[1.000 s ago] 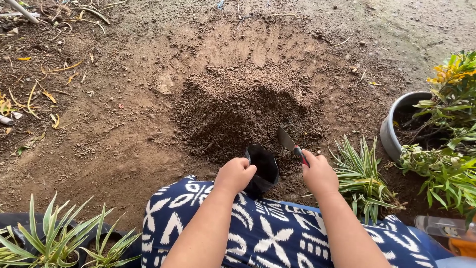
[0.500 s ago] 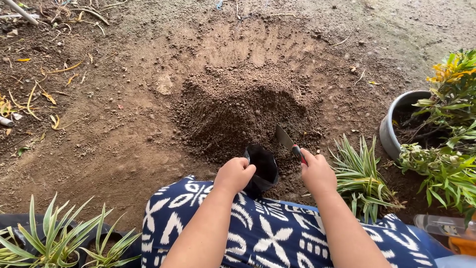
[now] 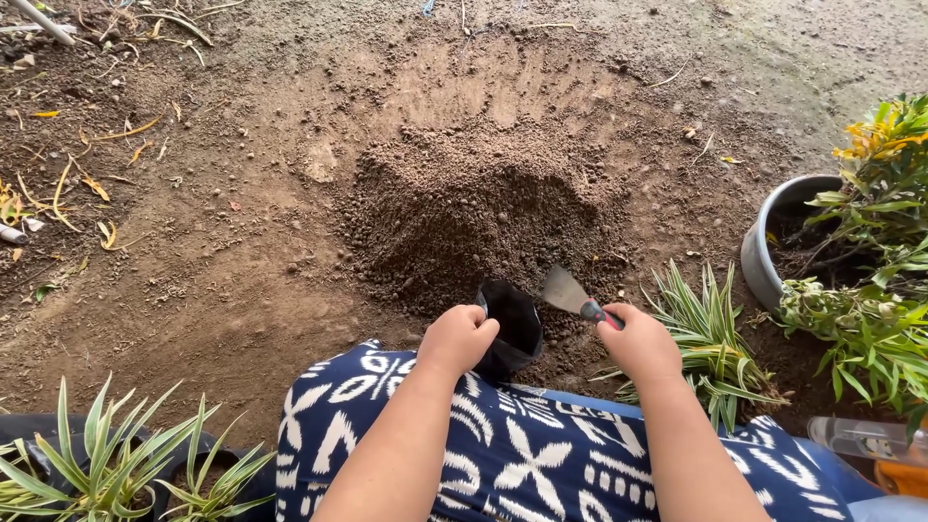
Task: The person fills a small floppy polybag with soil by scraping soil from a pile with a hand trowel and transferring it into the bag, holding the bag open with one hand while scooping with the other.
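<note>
Black bag (image 3: 512,329), seemingly empty, left-hand-held (image 3: 457,340).

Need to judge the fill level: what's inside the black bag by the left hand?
The black bag is open at the top, its inside dark; no soil shows. The left hand covers its near rim, hiding the bottom.

Matt metal trowel blade (image 3: 564,289), crumbly soil (image 3: 474,208)
</note>
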